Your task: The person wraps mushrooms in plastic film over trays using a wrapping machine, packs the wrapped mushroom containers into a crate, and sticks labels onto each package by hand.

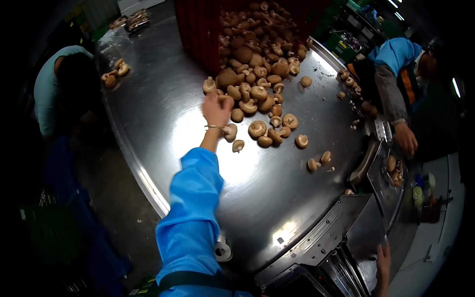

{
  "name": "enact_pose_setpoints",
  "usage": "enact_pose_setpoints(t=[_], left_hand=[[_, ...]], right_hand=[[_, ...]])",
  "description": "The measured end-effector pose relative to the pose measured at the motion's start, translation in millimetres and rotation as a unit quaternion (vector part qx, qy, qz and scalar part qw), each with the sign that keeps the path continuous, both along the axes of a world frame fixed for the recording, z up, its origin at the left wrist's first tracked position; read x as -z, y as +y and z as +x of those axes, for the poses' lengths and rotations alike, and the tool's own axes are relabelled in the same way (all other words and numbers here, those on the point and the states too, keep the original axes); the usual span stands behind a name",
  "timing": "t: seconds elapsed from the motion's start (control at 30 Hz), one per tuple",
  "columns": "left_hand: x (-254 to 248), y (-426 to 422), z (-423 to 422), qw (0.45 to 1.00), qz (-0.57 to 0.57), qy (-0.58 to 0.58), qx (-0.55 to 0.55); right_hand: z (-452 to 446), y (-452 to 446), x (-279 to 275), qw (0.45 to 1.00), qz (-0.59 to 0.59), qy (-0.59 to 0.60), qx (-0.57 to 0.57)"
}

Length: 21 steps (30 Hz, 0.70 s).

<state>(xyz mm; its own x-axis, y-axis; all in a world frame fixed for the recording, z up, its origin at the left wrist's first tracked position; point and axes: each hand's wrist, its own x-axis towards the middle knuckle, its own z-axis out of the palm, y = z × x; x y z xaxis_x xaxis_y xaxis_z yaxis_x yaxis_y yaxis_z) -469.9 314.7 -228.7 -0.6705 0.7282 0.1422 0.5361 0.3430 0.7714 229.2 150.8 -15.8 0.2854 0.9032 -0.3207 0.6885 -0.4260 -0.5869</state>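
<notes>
My left hand (216,111), with a bracelet at the wrist and a blue sleeve, reaches to the near left edge of a heap of brown shiitake mushrooms (257,92). Its fingers are curled in around a mushroom (226,102), which they partly hide. Just beyond the fingertips stands another mushroom (210,85) with a pale stem. Beside the wrist lies one more mushroom (230,132). At the lower right my right hand (383,263) shows only in part, fingers stretched up beside a metal machine (357,225); I see nothing in it.
A red crate (198,34) lies tipped on the steel table (292,198), mushrooms spilling from its mouth. Packed trays (137,20) and a plastic bag (115,45) are at the far left. One co-worker (402,54) stands right, another person (62,84) left.
</notes>
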Motion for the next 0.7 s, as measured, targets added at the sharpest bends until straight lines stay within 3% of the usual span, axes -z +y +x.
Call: enact_pose_setpoints(t=[0.03,0.07,0.13,0.17,0.23,0.27,0.33,0.4,0.43,0.5,0.53,0.6,0.67,0.7], left_hand=[[1,24,29,1.000,0.009,0.000,0.004],[6,49,61,0.992,-0.023,0.081,-0.093],[-24,82,73,0.994,-0.031,-0.050,-0.088],[-27,101,67,0.994,-0.026,-0.105,0.001],[-37,114,53,0.965,0.009,-0.178,0.193],[-59,100,60,0.967,-0.008,-0.173,0.185],[-81,74,46,0.882,0.173,-0.331,0.287],[-97,24,37,0.965,0.115,-0.154,0.177],[-73,5,27,0.981,0.014,0.015,0.195],[-35,-51,44,0.936,-0.181,0.075,0.294],[-46,-74,76,0.896,-0.289,0.165,0.293],[-33,-72,121,0.917,-0.239,0.180,0.264],[-15,-30,146,0.962,-0.049,0.112,0.244],[-12,0,161,0.970,-0.022,0.134,0.203]], right_hand=[[12,3,5,0.996,-0.057,-0.041,-0.047],[-3,3,0,0.991,-0.094,-0.087,-0.046],[-50,7,-18,0.970,-0.156,-0.183,-0.047],[-9,7,4,0.963,-0.071,-0.236,-0.105],[9,13,12,0.974,-0.074,-0.194,-0.091],[13,12,12,0.978,-0.081,-0.173,-0.080],[-9,12,-2,0.984,-0.112,-0.123,-0.066],[-14,4,-8,0.984,-0.119,-0.108,-0.075],[-11,1,-5,0.983,-0.105,-0.117,-0.098],[-27,3,-3,0.983,-0.073,-0.095,-0.141],[-31,2,-3,0.982,-0.077,-0.104,-0.135],[-33,4,0,0.981,-0.073,-0.129,-0.124],[-31,2,-1,0.983,-0.082,-0.129,-0.107],[-40,2,-5,0.983,-0.088,-0.119,-0.105]])
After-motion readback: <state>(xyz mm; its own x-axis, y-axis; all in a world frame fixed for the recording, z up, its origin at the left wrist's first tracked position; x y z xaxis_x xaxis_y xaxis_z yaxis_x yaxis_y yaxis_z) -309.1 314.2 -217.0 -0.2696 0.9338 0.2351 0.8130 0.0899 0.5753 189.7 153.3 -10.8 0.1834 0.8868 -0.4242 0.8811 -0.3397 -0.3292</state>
